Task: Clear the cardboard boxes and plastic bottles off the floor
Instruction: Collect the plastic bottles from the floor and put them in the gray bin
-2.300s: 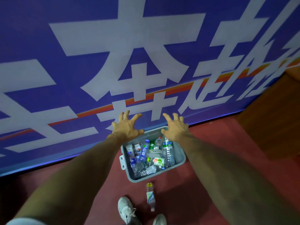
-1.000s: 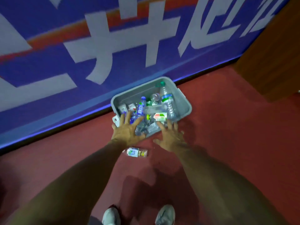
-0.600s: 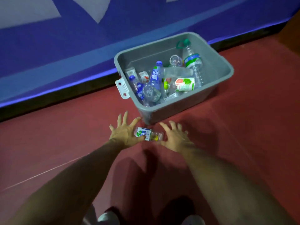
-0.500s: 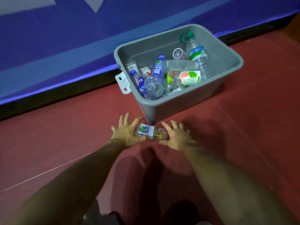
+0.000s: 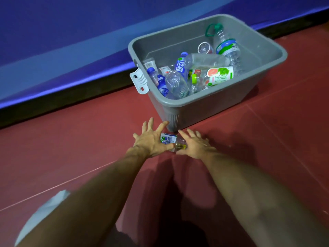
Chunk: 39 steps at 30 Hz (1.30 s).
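Head view: my left hand (image 5: 153, 140) and right hand (image 5: 195, 145), fingers splayed wide, flank a small labelled bottle (image 5: 172, 142) lying on the red floor (image 5: 89, 139), not yet lifted; just beyond them the grey tub (image 5: 178, 102) already holds many bottles (image 5: 220, 75); contact under my palms is hidden; the floor beyond the frame is cut off.

We look through one wide-angle camera worn on the head, pitched forward and down over both forearms (image 5: 106, 184). It hangs near the red floor (image 5: 62, 143); the left hand (image 5: 151, 140) and right hand (image 5: 196, 146) sit mid-frame, the grey bin (image 5: 210, 111) at one o'clock, the blue wall (image 5: 71, 24) at twelve.
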Tool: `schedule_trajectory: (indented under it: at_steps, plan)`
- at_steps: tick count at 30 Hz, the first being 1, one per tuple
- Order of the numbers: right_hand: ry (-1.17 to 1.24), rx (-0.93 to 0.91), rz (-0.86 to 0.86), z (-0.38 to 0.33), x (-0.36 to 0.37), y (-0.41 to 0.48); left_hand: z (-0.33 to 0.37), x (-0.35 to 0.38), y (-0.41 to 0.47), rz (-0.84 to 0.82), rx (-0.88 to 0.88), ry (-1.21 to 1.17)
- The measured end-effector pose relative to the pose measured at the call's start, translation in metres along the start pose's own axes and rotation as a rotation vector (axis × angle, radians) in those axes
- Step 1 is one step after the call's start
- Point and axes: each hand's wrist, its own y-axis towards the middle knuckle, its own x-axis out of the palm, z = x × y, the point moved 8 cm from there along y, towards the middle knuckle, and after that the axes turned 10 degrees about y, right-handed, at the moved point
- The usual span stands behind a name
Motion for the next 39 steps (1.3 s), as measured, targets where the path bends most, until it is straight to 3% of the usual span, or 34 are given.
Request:
schedule_trajectory:
  at_steps: [21, 28, 34, 39]
  plan:
    - [-0.201, -0.002, -0.024, -0.025, 0.009, -0.005, -0.037, -0.044, -0.028, 0.123, -0.058, -0.145]
    - [-0.218, -0.024, -0.002, -0.003, -0.007, -0.046, -0.027, -0.059, -0.039, 0.288, -0.042, -0.149]
    - [-0.217, 0.038, -0.050, 0.012, -0.081, -0.104, 0.004, -0.078, -0.044, 0.330, 0.042, -0.062]
    - [-0.235, 0.071, -0.064, -0.005, -0.166, -0.133, 0.035, -0.111, -0.052, 0.345, 0.107, -0.145]
